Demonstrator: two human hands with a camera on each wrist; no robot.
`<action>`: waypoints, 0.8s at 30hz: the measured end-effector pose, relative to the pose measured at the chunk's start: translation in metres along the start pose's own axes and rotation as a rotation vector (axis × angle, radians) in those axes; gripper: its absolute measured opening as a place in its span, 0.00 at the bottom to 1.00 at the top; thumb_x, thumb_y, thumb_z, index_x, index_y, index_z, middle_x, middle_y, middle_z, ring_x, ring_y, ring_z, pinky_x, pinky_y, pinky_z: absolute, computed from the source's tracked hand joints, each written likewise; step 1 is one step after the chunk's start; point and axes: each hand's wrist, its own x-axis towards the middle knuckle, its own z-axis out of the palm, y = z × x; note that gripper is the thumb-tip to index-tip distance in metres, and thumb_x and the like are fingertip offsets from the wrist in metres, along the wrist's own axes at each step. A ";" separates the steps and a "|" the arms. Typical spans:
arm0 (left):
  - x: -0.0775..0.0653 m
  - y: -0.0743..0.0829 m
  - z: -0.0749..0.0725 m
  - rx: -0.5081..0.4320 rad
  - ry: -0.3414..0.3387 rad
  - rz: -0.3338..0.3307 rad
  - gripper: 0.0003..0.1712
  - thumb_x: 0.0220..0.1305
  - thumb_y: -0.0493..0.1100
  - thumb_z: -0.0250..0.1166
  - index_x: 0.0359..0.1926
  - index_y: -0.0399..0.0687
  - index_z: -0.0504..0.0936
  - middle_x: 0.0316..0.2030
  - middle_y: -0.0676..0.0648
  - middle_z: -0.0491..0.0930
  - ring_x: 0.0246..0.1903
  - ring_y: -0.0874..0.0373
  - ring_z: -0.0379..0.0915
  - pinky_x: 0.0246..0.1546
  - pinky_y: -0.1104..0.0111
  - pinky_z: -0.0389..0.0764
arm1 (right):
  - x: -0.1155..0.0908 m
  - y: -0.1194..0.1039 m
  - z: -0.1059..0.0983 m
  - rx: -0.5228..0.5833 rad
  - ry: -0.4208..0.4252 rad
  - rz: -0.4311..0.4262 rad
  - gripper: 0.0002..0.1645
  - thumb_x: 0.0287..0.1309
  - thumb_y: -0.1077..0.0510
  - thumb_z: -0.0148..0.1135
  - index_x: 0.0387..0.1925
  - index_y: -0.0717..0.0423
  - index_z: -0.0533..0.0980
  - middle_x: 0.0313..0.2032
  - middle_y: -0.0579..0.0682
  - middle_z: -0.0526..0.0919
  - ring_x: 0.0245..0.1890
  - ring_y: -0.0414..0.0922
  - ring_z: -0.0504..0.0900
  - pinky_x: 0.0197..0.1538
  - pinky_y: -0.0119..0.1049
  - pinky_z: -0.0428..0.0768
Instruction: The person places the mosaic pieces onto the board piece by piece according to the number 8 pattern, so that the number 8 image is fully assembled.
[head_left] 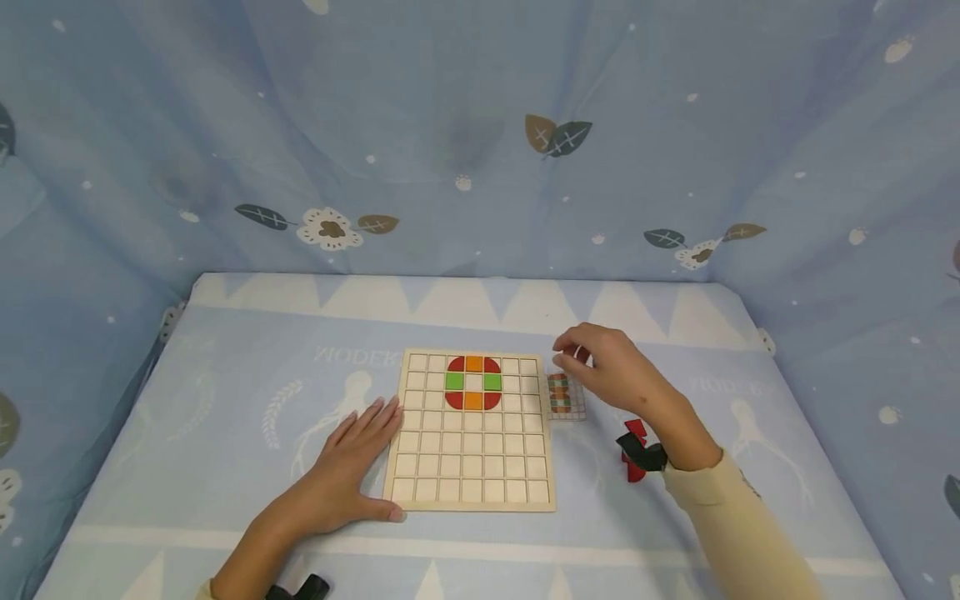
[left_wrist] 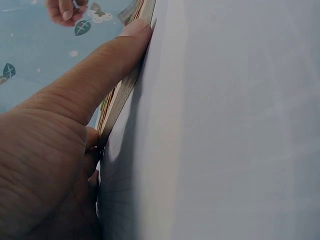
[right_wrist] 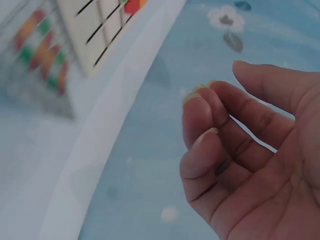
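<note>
My left hand (head_left: 348,467) rests at the left side of a square wooden grid board (head_left: 472,467), fingers extended along its edge and thumb at the near left corner. In the left wrist view the thumb lies against the board's side (left_wrist: 122,100). Near the board's far edge, red, orange and green tiles (head_left: 474,401) form a ring around one bare cell. Above a small clear card (head_left: 576,404) printed with a coloured pattern, my right hand (head_left: 611,362) hovers with loosely bent fingers. Nothing shows between these fingers (right_wrist: 200,160) in the right wrist view.
Several loose red pieces (head_left: 636,473) lie on the table right of the card, partly hidden behind the black wrist strap (head_left: 642,454). A patterned pale blue cloth (head_left: 247,367) covers the table. Blue fabric (head_left: 465,125) hangs at the back and sides.
</note>
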 end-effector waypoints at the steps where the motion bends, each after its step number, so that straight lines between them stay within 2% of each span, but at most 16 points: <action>1: 0.000 0.000 0.000 -0.001 0.000 0.000 0.77 0.42 0.68 0.83 0.84 0.44 0.50 0.83 0.50 0.42 0.82 0.48 0.31 0.79 0.52 0.30 | -0.007 0.004 -0.001 -0.009 0.006 0.016 0.11 0.71 0.58 0.67 0.50 0.58 0.84 0.41 0.45 0.85 0.39 0.43 0.81 0.40 0.41 0.83; 10: 0.001 -0.001 0.002 0.015 0.003 0.006 0.77 0.42 0.70 0.82 0.84 0.45 0.49 0.84 0.50 0.41 0.82 0.48 0.31 0.79 0.53 0.30 | -0.068 0.044 -0.007 -0.022 0.041 0.165 0.16 0.68 0.58 0.69 0.53 0.60 0.83 0.44 0.49 0.85 0.41 0.46 0.81 0.39 0.41 0.84; 15: 0.000 -0.002 0.001 0.030 0.014 0.004 0.78 0.42 0.71 0.82 0.84 0.45 0.50 0.83 0.49 0.42 0.82 0.47 0.32 0.79 0.53 0.30 | -0.091 0.068 -0.010 -0.010 0.095 0.224 0.18 0.65 0.62 0.70 0.55 0.64 0.82 0.46 0.55 0.85 0.42 0.50 0.82 0.36 0.38 0.83; 18: 0.000 -0.002 0.001 0.032 0.013 0.003 0.78 0.42 0.71 0.82 0.84 0.44 0.50 0.83 0.49 0.43 0.82 0.47 0.32 0.79 0.53 0.30 | -0.102 0.082 -0.008 -0.033 0.113 0.291 0.21 0.62 0.63 0.73 0.55 0.66 0.81 0.48 0.60 0.83 0.42 0.53 0.81 0.35 0.39 0.83; 24: 0.001 -0.002 0.002 0.029 0.009 0.001 0.78 0.41 0.71 0.82 0.84 0.45 0.50 0.83 0.49 0.43 0.82 0.48 0.32 0.79 0.53 0.30 | -0.115 0.100 0.004 -0.098 0.110 0.412 0.27 0.60 0.61 0.75 0.58 0.70 0.79 0.53 0.66 0.78 0.44 0.59 0.80 0.45 0.55 0.86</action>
